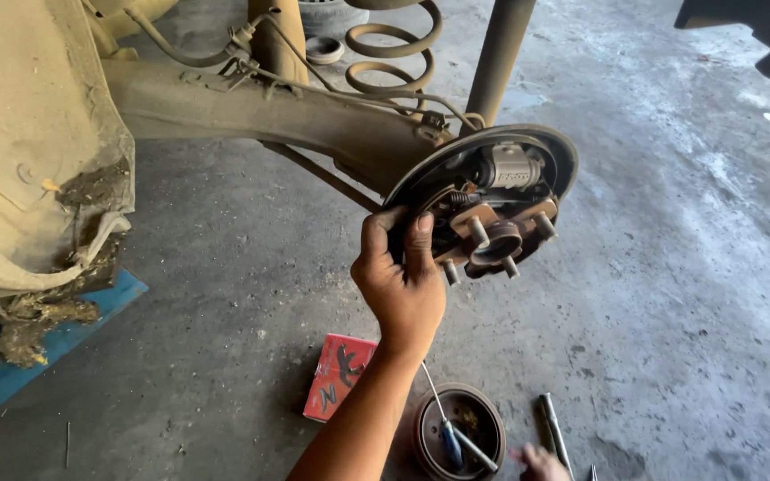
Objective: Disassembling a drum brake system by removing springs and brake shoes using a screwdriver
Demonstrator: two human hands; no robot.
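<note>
My left hand [398, 281] reaches up and grips the left edge of the round brake backing plate [552, 150] on the raised car's rear axle. Its fingers wrap the rim and the thumb presses the front by the brake shoe. The rusty wheel hub [497, 242] with its studs sits just right of the hand, and a grey wheel cylinder [511, 166] is above it. Only part of my right hand [541, 463] shows at the bottom edge, low over the floor beside a metal bar tool [554, 429]. Its grip is hidden.
A brake drum [458, 434] lies on the concrete floor with a blue-handled screwdriver [450, 438] in it, and a red box [339, 376] lies to its left. The dirty axle beam [251, 107], coil spring [392, 49] and shock absorber [499, 53] are above. A blue lift arm [11, 356] is at the left.
</note>
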